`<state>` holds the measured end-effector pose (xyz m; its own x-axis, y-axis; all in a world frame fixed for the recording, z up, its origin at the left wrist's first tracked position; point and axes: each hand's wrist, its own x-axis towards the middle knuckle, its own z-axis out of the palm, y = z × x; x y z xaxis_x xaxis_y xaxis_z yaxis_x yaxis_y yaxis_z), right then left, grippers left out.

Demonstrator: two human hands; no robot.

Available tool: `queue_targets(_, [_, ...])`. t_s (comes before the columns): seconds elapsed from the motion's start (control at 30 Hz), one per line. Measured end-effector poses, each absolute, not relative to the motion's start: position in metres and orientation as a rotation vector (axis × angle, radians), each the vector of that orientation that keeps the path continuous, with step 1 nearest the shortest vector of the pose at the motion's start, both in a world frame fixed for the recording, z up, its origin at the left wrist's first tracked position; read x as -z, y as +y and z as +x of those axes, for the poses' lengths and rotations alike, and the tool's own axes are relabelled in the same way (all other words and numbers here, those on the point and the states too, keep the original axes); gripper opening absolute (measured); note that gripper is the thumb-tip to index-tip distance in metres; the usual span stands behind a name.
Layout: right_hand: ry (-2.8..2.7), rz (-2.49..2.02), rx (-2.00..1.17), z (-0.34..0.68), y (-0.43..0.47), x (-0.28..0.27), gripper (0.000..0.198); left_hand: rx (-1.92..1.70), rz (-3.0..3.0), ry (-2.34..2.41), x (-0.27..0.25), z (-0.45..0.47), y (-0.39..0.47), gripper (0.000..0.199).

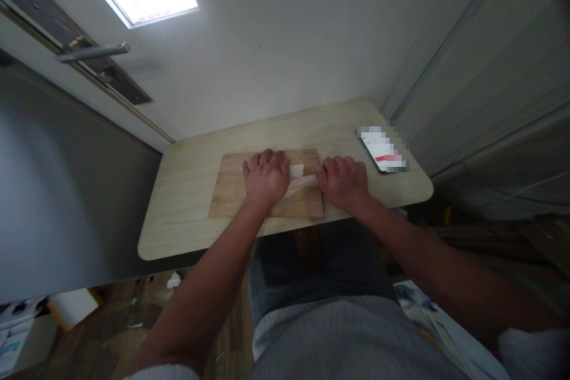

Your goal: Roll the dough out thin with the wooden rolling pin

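- The work looks under way: a white piece (297, 171) lies on the wooden board (227, 196), partly beneath the left hand (267, 175).
- The left fingers are slightly spread; whether they pinch the piece cannot be told.
- The right hand (342, 181), fingers curled together, seems to grip the end of a pale strip (304, 181) at the board's edge.
- No separate finished part shows; how much is left is unclear.

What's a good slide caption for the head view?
Left hand over a wooden board, right hand at one end of a pale strip.
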<state>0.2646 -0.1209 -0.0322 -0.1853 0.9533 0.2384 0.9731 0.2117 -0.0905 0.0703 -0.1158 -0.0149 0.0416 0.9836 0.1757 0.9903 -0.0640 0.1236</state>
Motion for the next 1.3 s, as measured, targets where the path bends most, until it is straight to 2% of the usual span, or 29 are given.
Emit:
queue_targets(0.27, [-2.180,-1.735,0.107,0.266,-0.130,0.037,0.039,0.377,-2.222,-2.123,0.018,0.071,-0.124,0.046])
queue_targets(1.0, [-2.120,-1.712,0.092,0.271,-0.159,0.054,0.050,0.430,-2.153,-2.086,0.020,0.081,-0.153,0.049])
queue_targets(1.3, [-2.106,-1.660,0.047,0.273,-0.196,0.050,0.038,0.466,-2.232,-2.087,0.024,0.078,-0.180,0.052])
